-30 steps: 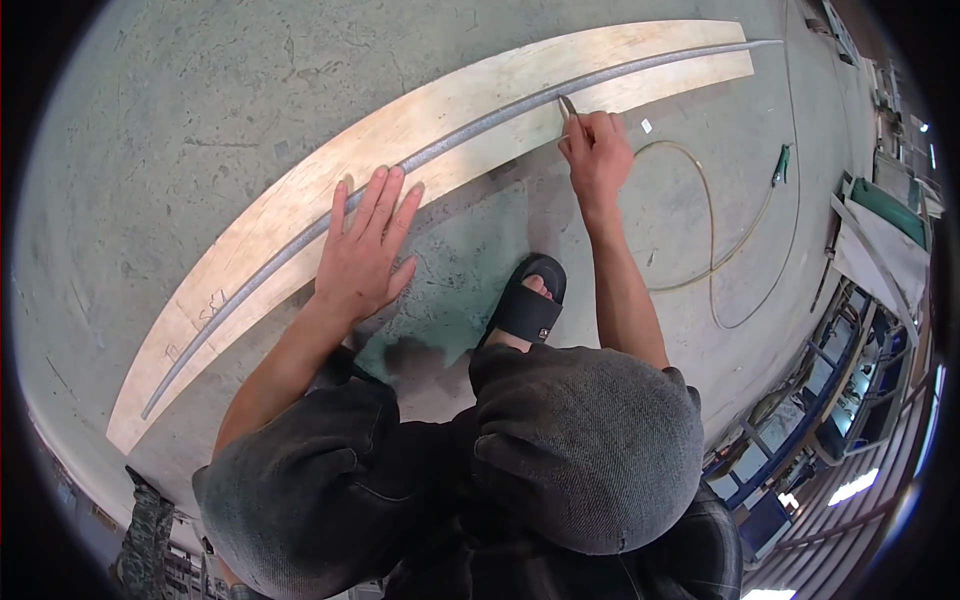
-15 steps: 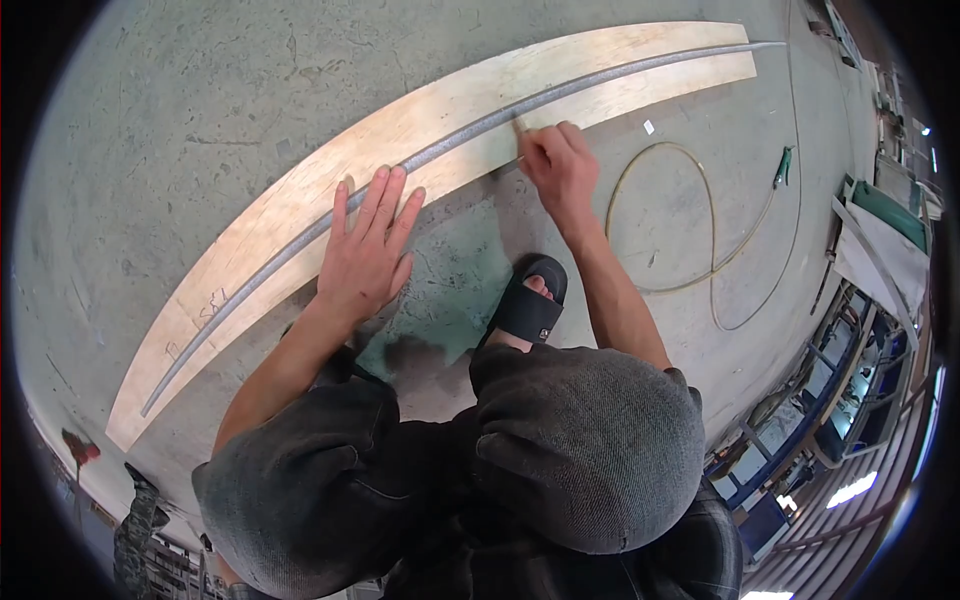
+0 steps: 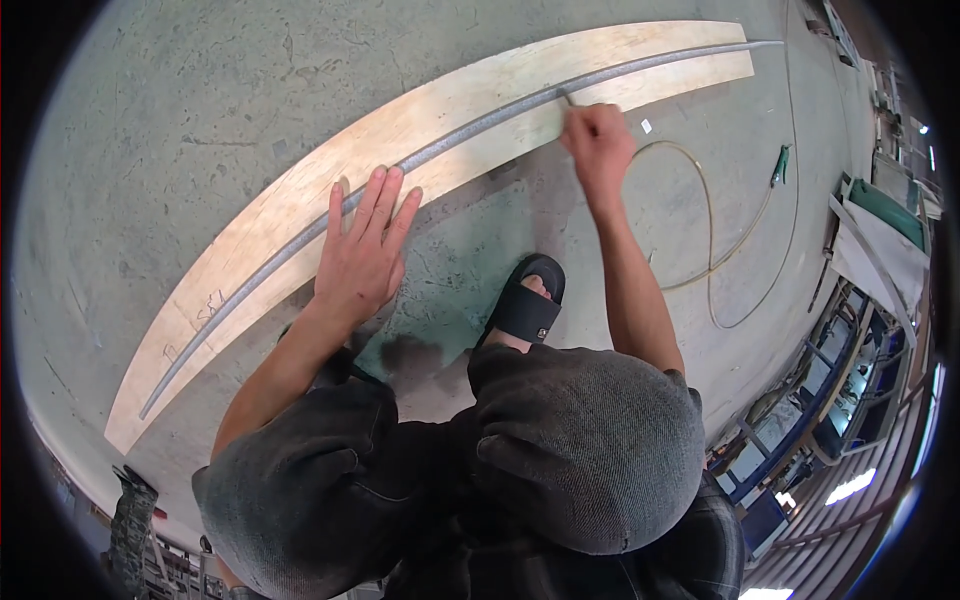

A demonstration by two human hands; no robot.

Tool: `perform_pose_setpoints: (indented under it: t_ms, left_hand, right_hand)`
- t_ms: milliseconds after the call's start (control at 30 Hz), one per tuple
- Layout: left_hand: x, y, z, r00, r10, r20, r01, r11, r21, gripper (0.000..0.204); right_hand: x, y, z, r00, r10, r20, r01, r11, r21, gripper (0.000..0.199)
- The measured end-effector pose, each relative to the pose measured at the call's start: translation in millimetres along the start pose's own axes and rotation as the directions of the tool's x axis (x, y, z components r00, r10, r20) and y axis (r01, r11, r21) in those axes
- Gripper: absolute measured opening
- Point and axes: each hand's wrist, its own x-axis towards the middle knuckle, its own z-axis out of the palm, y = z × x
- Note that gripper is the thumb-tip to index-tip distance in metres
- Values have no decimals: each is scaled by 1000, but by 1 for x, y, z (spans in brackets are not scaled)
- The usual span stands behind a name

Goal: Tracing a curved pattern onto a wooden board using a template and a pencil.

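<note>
A long plywood board (image 3: 420,135) lies across the floor before me, and a thin grey strip (image 3: 480,124) runs along it, its far right end sticking out past the board. My left hand (image 3: 362,245) rests with fingers spread across the strip and the board's near part, pressing flat. Farther right, my right hand (image 3: 598,150) is closed round a thin pencil-like stick (image 3: 567,97). Its tip meets the near side of the strip. Most of the stick is hidden in my fingers, so its exact kind does not show.
On the right, a thin yellowish hose (image 3: 708,215) loops over the floor to a green-handled nozzle (image 3: 782,165). My sandalled foot (image 3: 525,300) stands between my arms. Metal racks (image 3: 820,390) line the right side. At lower left, another person's camouflage trouser leg (image 3: 130,520) shows.
My right hand has slid right and away along the strip with the stick. My left hand has stayed in nearly the same place. The camouflage leg at lower left has shifted slightly.
</note>
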Motion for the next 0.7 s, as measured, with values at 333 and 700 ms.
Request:
perform_pose_setpoints:
  t_ms: [333,700]
  left_hand:
    - [2,2,3,1000,2,-7,-2,1000,13,79]
    - [10,1,-2,1000,3,-22,-3,1000,9,80]
  right_hand:
    - [1,11,-4,999,43,-8,-43,998,50,8]
    - [11,16,-10,995,99,-8,-99,993,-65,7]
